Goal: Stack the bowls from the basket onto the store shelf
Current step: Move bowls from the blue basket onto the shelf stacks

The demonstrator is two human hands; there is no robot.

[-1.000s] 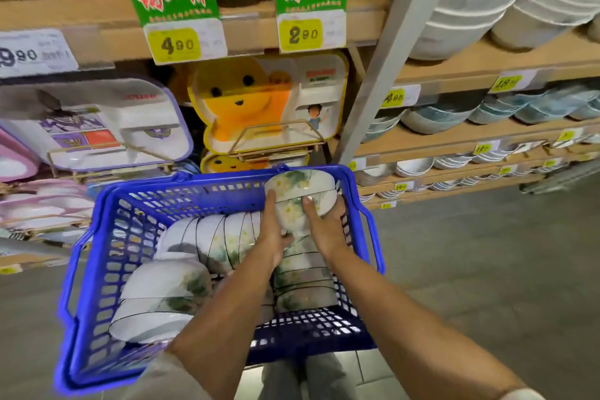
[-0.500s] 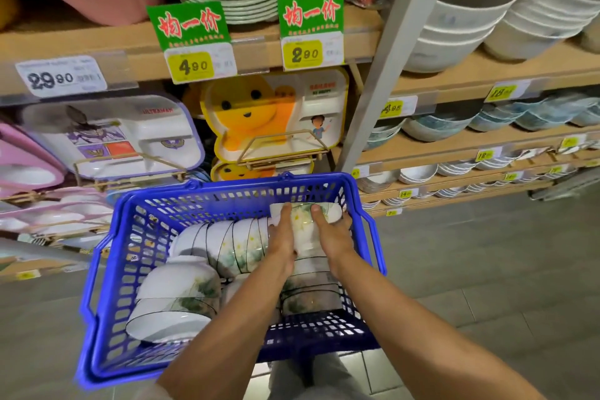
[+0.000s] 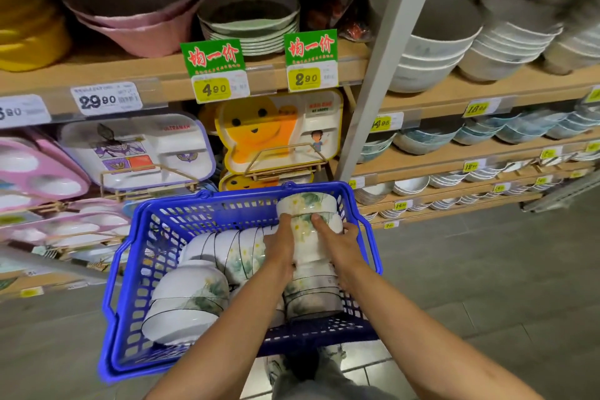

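- Both hands clamp one row of floral bowls (image 3: 307,227): the left hand (image 3: 280,245) on its left flank, the right hand (image 3: 341,242) on its right flank, with the thumbs laid over the top.
- The row lies nested on its side between the palms, inside the blue basket (image 3: 130,273). Its long axis runs straight away from the wrists.
- The shelf (image 3: 454,88) stands above and beyond both hands. Neither hand is nearer, and the grip is symmetric.
- The spare bowls (image 3: 224,250) lie just left of the left hand.
- Hidden or unclear: the fingers beneath the row, the count of bowls held, the intended shelf spot.
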